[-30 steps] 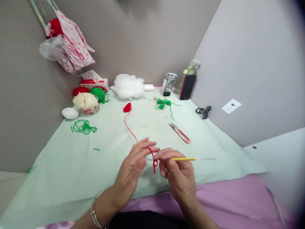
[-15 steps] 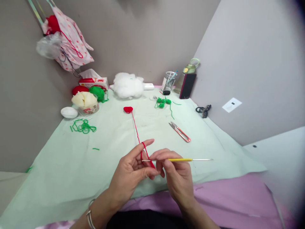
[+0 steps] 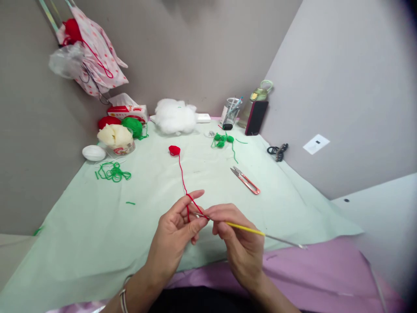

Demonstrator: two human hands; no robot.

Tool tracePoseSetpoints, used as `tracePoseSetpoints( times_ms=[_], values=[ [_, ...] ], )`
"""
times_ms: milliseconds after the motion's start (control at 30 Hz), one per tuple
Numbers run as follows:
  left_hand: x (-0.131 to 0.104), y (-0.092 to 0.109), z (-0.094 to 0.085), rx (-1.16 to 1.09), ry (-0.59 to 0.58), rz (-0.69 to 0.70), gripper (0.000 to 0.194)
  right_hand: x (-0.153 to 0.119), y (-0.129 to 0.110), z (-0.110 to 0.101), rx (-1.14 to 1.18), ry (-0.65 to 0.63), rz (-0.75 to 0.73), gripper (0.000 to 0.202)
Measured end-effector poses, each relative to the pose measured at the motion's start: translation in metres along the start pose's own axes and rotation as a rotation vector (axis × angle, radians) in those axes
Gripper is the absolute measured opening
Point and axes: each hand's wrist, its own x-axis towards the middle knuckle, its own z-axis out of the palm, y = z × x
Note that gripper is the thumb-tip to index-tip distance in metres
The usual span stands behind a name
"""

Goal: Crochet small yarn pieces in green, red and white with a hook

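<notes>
Red yarn [image 3: 183,174] runs from a small red ball [image 3: 174,150] on the cloth to my left hand [image 3: 177,230]. It passes over the raised index finger, while the thumb and other fingers pinch the worked end, mostly hidden behind them. My right hand [image 3: 239,237] grips a crochet hook [image 3: 246,227] by its yellow handle. The hook's near tip meets the red yarn just by my left thumb, and its other metal end points out to the right, tilted down. Both hands almost touch at the fingertips.
Orange-handled thread snips [image 3: 246,180] lie right of centre. Green yarn pieces [image 3: 223,140] and a tangled green strand [image 3: 114,172] rest on the pale green cloth [image 3: 97,234]. White stuffing [image 3: 175,116], a tissue box [image 3: 127,112], a clear cup [image 3: 232,111] and a phone [image 3: 256,118] stand along the back.
The hook has tilted, its right end now lower and farther right. My left index finger has shifted slightly left, and the red ball has turned a little.
</notes>
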Motion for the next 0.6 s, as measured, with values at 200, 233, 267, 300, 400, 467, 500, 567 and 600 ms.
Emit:
tracePoseSetpoints(
  times_ms=[200,233,267,300,400,467,500,567,600],
  values=[
    [-0.002,0.003,0.006,-0.237,-0.057,-0.171,0.055,-0.009,0.005,-0.007,-0.495,-0.069,-0.316,0.043],
    [-0.002,0.005,0.005,-0.284,-0.082,-0.212,0.054,-0.008,0.005,-0.008,-0.445,-0.052,-0.286,0.04],
    [-0.001,0.007,0.004,-0.318,-0.095,-0.234,0.052,-0.006,0.004,-0.009,-0.358,-0.021,-0.225,0.036],
    [-0.001,0.009,0.003,-0.333,-0.096,-0.233,0.048,-0.004,0.003,-0.009,-0.251,0.016,-0.152,0.032],
    [0.0,0.01,0.002,-0.281,-0.068,-0.15,0.044,0.003,0.001,-0.007,0.054,0.085,0.048,0.024],
    [-0.001,0.007,0.002,-0.209,-0.074,-0.107,0.048,0.007,0.001,-0.005,0.142,0.061,0.127,0.021],
    [-0.002,0.006,0.003,-0.172,-0.077,-0.098,0.05,0.008,0.002,-0.003,0.149,0.04,0.151,0.019],
    [-0.002,0.004,0.003,-0.116,-0.069,-0.093,0.05,0.009,0.003,-0.002,0.119,0.021,0.165,0.019],
    [-0.002,0.003,0.003,-0.1,-0.056,-0.09,0.048,0.009,0.004,-0.001,0.097,0.024,0.158,0.019]
  ],
)
